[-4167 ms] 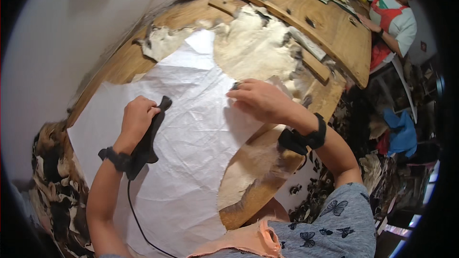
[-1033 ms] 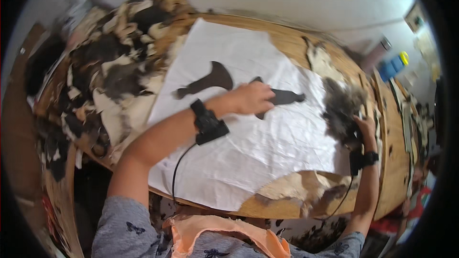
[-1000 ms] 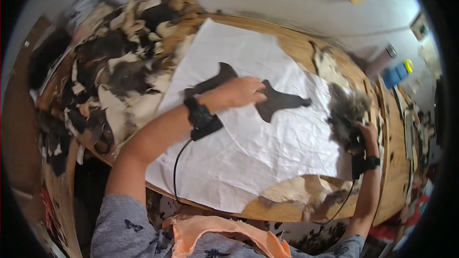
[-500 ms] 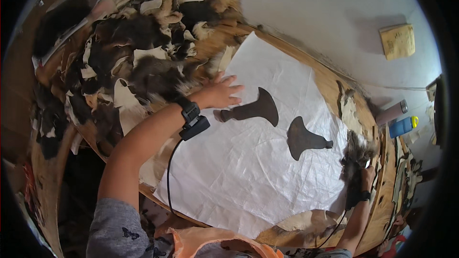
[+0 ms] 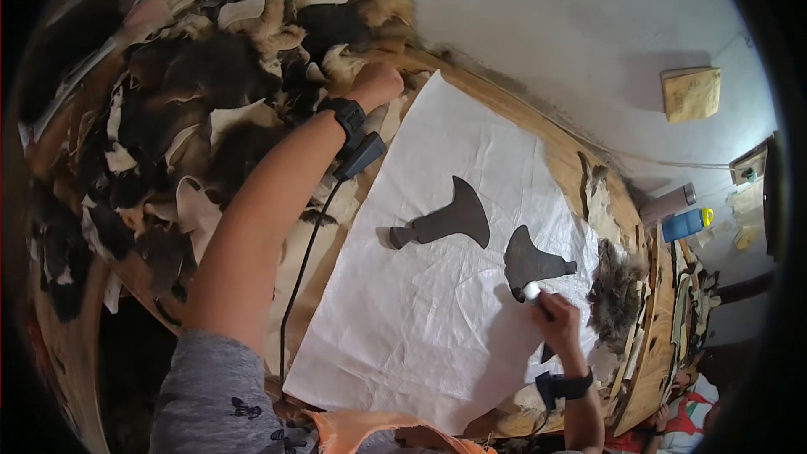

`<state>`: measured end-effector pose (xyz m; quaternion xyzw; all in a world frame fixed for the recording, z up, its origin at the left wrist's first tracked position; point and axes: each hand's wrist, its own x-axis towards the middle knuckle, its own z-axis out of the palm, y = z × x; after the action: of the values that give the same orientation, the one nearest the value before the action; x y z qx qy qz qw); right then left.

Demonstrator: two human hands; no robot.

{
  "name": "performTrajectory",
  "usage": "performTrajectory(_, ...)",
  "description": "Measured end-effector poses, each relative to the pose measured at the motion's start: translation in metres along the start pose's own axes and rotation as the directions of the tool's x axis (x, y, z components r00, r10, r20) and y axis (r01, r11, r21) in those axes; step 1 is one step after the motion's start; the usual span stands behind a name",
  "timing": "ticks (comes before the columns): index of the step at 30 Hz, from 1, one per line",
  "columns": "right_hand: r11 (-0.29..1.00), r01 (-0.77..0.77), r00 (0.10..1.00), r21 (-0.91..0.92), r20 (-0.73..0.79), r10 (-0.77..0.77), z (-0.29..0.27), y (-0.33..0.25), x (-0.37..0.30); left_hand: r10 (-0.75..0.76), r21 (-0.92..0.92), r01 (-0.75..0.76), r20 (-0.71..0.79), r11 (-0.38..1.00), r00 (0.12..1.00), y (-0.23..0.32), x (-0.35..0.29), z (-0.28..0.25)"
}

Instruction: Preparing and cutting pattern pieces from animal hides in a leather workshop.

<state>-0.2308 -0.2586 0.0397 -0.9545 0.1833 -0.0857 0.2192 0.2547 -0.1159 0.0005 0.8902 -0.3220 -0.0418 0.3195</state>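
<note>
My right hand [image 5: 559, 324] is closed on a dark, slim tool with a white rounded end [image 5: 531, 290]; its kind is unclear. The white end is over the lower edge of a dark flared template [image 5: 535, 256] on the white sheet [image 5: 420, 311]. A second dark template [image 5: 451, 217], with a longer stem, lies to its left. Beyond the sheet's far left edge, my left hand [image 5: 376, 87] is curled beside the pile of fur hide scraps [image 5: 218, 76]. Its fingertips are hidden, as is anything in them.
A tuft of grey-brown fur [image 5: 618, 290] sits at the sheet's right edge. A blue bottle with a yellow cap [image 5: 685, 224] and a pinkish flask [image 5: 668, 202] stand at the right. A cable runs from my left wrist. Another person is partly visible at the lower right.
My left hand has left the sheet, moving away from me and curling. The right hand has come from the fur tuft to the right template with the white-ended tool. The view has shifted slightly.
</note>
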Motion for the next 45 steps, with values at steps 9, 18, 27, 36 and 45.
performTrajectory(9,0.933,0.269,0.963,-0.239,0.041,-0.267,0.008,-0.057,0.048,-0.002,-0.191,0.020,0.097,0.981,0.995,-0.001,0.019,0.029)
performTrajectory(18,0.912,0.339,0.882,-0.229,0.416,-0.223,0.053,-0.045,0.301,0.042,-0.256,0.022,0.242,0.966,0.969,-0.014,0.050,0.058)
performTrajectory(27,0.949,0.119,0.993,-0.293,0.055,-0.107,0.152,-0.063,0.325,-0.024,-0.123,0.056,0.248,0.991,0.969,0.004,0.042,0.046)
performTrajectory(36,0.954,0.101,0.991,-0.281,0.116,-0.071,0.149,-0.063,0.327,-0.049,0.011,0.048,0.177,0.999,0.983,-0.001,0.051,0.058)
performTrajectory(45,0.964,0.119,0.987,-0.238,0.138,-0.087,0.150,-0.068,0.325,0.066,-0.083,-0.059,0.075,0.995,0.995,-0.049,0.041,0.018)
